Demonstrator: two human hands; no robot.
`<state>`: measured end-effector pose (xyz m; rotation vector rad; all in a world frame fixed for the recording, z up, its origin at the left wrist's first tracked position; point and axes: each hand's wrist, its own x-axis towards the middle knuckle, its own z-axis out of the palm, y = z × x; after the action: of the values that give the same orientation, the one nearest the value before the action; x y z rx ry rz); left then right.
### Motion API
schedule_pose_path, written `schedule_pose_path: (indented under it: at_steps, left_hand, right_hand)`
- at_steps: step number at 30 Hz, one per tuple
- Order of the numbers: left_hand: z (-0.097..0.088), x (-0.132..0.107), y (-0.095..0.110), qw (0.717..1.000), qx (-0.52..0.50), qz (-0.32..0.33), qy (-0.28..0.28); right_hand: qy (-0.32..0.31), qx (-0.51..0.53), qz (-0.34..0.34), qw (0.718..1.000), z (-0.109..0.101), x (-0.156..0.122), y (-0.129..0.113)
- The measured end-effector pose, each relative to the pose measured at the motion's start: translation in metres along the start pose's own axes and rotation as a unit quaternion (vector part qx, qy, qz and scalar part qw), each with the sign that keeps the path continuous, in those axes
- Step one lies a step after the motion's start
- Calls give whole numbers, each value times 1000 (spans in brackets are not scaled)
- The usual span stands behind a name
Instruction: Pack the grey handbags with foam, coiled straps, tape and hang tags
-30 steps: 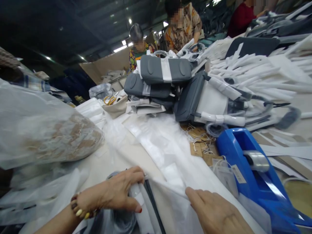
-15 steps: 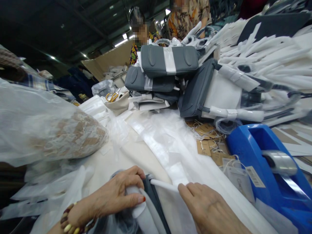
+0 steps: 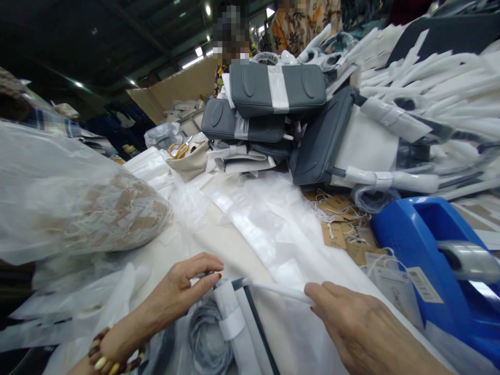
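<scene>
A grey bag [image 3: 255, 323] with white wrapping and a coil of plastic-covered grey strap [image 3: 211, 338] lies low in front of me, cut off by the bottom edge. My left hand [image 3: 191, 278], with a beaded bracelet on its wrist, is at the bag's upper left. Its thumb and fingertips come together there; what they pinch, if anything, does not show. To the right, my right hand [image 3: 344, 312] is closed on a translucent white plastic sheet [image 3: 279, 289], stretched from the bag's top corner. A white band [image 3: 232, 324] wraps the padded piece beside the coil.
Grey bags [image 3: 277, 88] are stacked at the back, beside many white-wrapped handles [image 3: 437, 88]. A blue tape dispenser [image 3: 410, 224] stands at right, near brown string tags [image 3: 334, 234]. A clear sack of tags [image 3: 128, 208] is at left. Yellow-handled scissors [image 3: 179, 150] lie behind.
My left hand has lifted off the bag's wrapping and shifted slightly up and left, uncovering the coil and white band. My right hand has moved right, drawing the plastic sheet out farther.
</scene>
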<state>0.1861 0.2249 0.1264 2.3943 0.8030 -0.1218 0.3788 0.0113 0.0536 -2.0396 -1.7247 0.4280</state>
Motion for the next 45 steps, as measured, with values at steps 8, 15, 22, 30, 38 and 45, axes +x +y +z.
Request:
schedule_pose_path:
  at_steps: [8,15,22,30,38,45]
  left_hand:
    - [18,55,16,978,-32,-77,-192]
    - [11,70,12,947,12,-77,-311]
    - [23,80,-7,926,-104,-73,-355]
    - [23,71,-11,934,-120,-76,-329]
    - [23,70,-5,941,-89,-89,-315]
    - [23,67,2,938,-119,-125,-302]
  right_hand:
    - [-16,9,29,999,9,8,1]
    - [-12,14,26,999,1,10,1]
    - [21,0,12,1000,2,1,3]
    - [15,4,-7,1000,-1,4,4]
    - [0,2,-26,1000,2,5,-3]
    - [88,-38,-51,994,-5,-5,7]
